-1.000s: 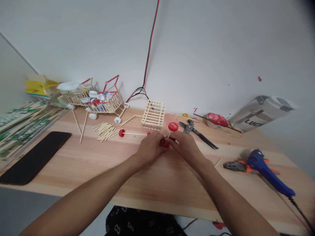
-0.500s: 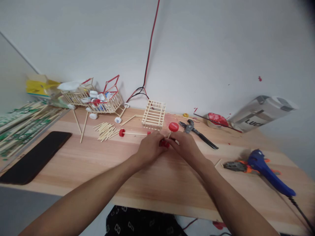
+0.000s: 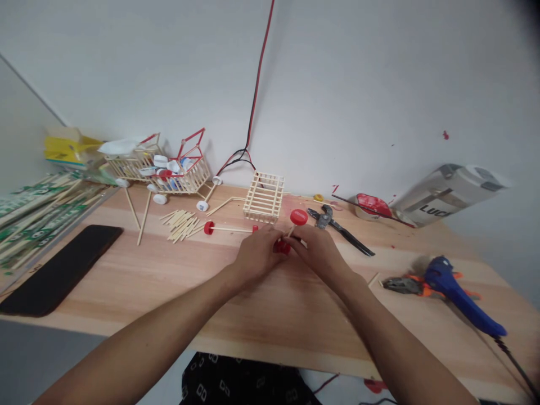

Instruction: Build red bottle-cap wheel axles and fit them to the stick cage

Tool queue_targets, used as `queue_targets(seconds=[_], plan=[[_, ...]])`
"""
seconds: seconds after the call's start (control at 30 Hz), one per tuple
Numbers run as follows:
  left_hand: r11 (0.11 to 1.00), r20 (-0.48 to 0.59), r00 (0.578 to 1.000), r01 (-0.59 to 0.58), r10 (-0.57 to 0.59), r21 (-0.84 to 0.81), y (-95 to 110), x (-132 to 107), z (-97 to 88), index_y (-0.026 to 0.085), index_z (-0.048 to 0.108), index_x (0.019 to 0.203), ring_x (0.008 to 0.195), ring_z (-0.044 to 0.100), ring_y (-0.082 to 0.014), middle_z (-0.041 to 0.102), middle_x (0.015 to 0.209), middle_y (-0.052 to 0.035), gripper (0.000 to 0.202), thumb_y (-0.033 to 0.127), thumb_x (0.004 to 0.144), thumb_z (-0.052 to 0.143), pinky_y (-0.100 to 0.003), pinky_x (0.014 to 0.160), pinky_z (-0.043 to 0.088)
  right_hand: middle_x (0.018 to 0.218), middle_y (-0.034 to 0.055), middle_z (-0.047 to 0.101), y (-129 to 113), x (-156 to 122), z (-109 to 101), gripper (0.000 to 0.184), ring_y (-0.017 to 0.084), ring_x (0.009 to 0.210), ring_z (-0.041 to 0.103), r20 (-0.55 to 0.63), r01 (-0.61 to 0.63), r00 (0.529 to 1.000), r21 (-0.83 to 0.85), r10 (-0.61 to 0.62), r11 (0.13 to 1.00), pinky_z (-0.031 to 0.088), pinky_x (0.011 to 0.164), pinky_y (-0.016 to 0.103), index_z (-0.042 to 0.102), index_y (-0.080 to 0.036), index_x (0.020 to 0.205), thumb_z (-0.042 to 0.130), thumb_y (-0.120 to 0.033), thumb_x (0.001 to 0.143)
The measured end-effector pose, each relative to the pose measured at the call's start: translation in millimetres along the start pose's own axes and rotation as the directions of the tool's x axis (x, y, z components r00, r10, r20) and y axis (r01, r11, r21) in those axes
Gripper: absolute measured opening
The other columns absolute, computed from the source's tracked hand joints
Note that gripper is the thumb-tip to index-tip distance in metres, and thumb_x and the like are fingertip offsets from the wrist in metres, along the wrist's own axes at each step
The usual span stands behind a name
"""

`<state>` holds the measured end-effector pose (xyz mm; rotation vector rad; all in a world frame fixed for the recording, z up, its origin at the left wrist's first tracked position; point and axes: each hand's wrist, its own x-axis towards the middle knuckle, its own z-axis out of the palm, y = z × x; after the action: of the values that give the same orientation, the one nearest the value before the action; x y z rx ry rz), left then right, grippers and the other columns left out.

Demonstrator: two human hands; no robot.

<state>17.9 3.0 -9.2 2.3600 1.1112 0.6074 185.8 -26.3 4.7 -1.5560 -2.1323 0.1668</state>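
While left hand (image 3: 257, 253) and right hand (image 3: 316, 250) pinch the lower red cap (image 3: 282, 246) low over the table (image 3: 253, 315), top cap (image 3: 298, 216) is on; one capped axle (image 3: 230, 229) lies done beside bare cage (image 3: 264, 197).

The wooden table (image 3: 261, 306) carries a flat black slab (image 3: 59, 270), loose sticks (image 3: 181, 224), pliers (image 3: 340, 226) and a blue glue gun (image 3: 455, 292).

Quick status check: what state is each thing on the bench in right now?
Capped stick: tilted, upper red cap raised.
Left hand: pinching its lower red cap.
Right hand: gripping its shaft.
Spare stick: lying flat.
Wooden cage: upright, empty.
Glue gun: lying on its side.
Phone: flat, dark.
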Motion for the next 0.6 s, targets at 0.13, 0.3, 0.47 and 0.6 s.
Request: queue_targets(seconds=[0.13,0.3,0.47,0.6], plan=[[1.0,0.005,1.0,-0.023,0.023,-0.007,-2.8,0.9,-1.2,0.02,0.065,0.085,0.084,0.057,-0.0178,0.061,0.087,-0.0017,0.008,0.024,0.079,0.062,-0.028,0.071,0.042,0.068,0.0022,0.061,-0.4,-0.3,-0.3,0.024,0.014,0.063,0.052,-0.01,0.0,1.0,0.014,0.0,1.0,0.031,0.059,0.025,0.059,-0.017,0.065,0.055,-0.023,0.088],[1.0,-0.002,1.0,0.005,-0.005,-0.013,-0.2,1.2,-2.4,0.018,0.063,0.077,0.078,0.056,-0.0171,0.06,0.083,-0.0015,0.007,0.025,0.078,0.062,-0.028,0.067,0.039,0.066,0.0017,0.06,-0.9,-0.1,-0.2,0.025,0.014,0.062,0.051,-0.008,-0.001,1.0,0.015,0.001,1.0,0.031,0.059,0.025,0.059,-0.017,0.065,0.055,-0.024,0.088],[1.0,-0.005,1.0,0.015,-0.015,-0.018,2.4,0.4,-3.1,0.018,0.062,0.075,0.079,0.056,-0.0171,0.06,0.084,-0.0016,0.008,0.025,0.079,0.061,-0.028,0.067,0.04,0.065,0.0017,0.059,-1.4,0.8,-0.2,0.025,0.014,0.061,0.05,0.002,-0.02,1.0,0.006,0.02,1.0,0.031,0.059,0.025,0.058,-0.017,0.064,0.056,-0.023,0.088],[1.0,-0.005,1.0,0.007,-0.007,-0.005,1.8,0.5,-2.4,0.018,0.062,0.077,0.08,0.056,-0.0172,0.06,0.085,-0.0016,0.008,0.025,0.079,0.062,-0.028,0.067,0.039,0.064,0.0014,0.058,-1.6,1.5,-0.3,0.025,0.013,0.06,0.049,0.004,-0.019,1.0,0.001,0.019,1.0,0.03,0.058,0.024,0.057,-0.017,0.063,0.057,-0.023,0.087]])
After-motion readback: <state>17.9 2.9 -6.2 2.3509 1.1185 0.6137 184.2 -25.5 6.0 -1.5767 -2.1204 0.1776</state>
